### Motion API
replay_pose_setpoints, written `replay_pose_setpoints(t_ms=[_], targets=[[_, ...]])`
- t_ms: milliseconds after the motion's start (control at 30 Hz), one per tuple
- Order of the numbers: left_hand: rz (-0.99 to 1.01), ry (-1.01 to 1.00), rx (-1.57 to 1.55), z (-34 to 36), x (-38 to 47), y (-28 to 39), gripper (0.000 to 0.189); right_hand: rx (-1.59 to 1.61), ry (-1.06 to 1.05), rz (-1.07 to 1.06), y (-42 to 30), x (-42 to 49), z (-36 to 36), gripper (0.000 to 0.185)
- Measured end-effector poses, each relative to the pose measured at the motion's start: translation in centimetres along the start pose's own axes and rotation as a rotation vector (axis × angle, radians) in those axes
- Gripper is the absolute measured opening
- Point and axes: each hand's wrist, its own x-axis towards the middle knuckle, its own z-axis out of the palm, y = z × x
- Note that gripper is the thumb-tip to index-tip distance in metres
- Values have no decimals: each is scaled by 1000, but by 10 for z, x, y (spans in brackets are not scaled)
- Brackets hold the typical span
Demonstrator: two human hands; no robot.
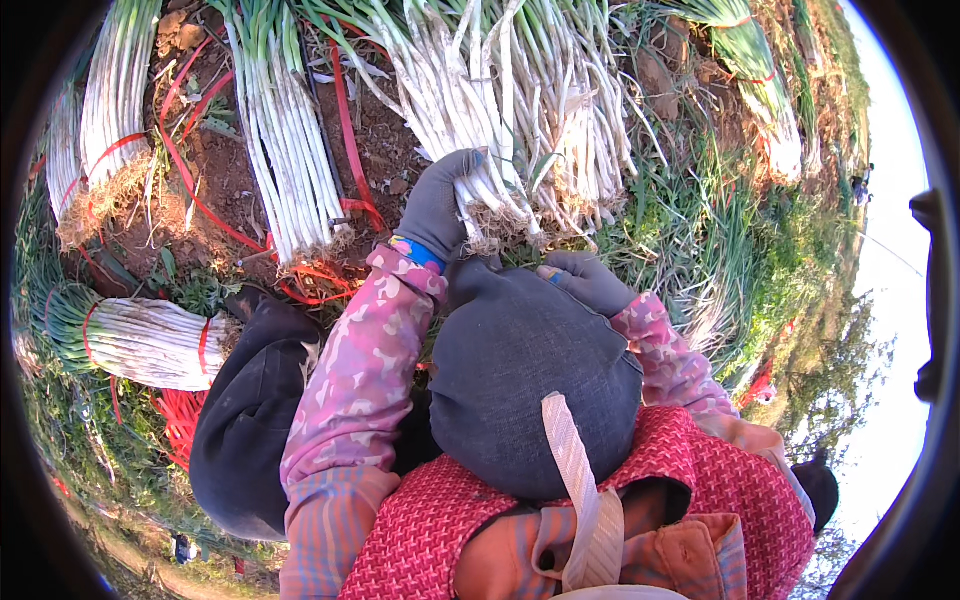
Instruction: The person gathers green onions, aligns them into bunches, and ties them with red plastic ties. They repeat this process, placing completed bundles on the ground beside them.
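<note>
Both hands wear grey gloves. My left hand [442, 199] is closed around the root ends of several green onions [487, 176], its thumb lying over the white stalks. Beside them, touching, lies a larger loose pile of green onions [581, 142] with brown roots. My right hand [585, 281] rests by my dark-clad knee [536, 375], just below the roots; its fingers are curled, and whether they hold anything is hidden. Left of my left hand, a row of white-stemmed green onions [289, 165] lies on the soil, on red ties [352, 142].
Tied bundles of green onions lie at the upper left [116, 112], the left [154, 341] and the upper right [761, 90]. A heap of red ties [180, 424] is beside my other leg [251, 427]. Loose green leaves [697, 225] cover the ground at the right.
</note>
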Motion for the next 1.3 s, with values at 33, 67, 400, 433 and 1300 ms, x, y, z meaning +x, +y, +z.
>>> replay_pose_setpoints(t_ms=[33,67,400,433,1300], targets=[[9,33,-1,-2,1,-2,30,-6,77,4,32,-10,7,34],[14,62,-1,-1,3,-4,30,-12,160,9,68,-18,13,32],[31,50,-26,16,-1,5,32,-404,221,198,144,-21,16,35],[41,47,-28,20,-4,6,32,-643,-29,310,179,-32,22,38],[-37,88,3,-4,12,-2,31,-444,733,-445,-101,110,15,57]])
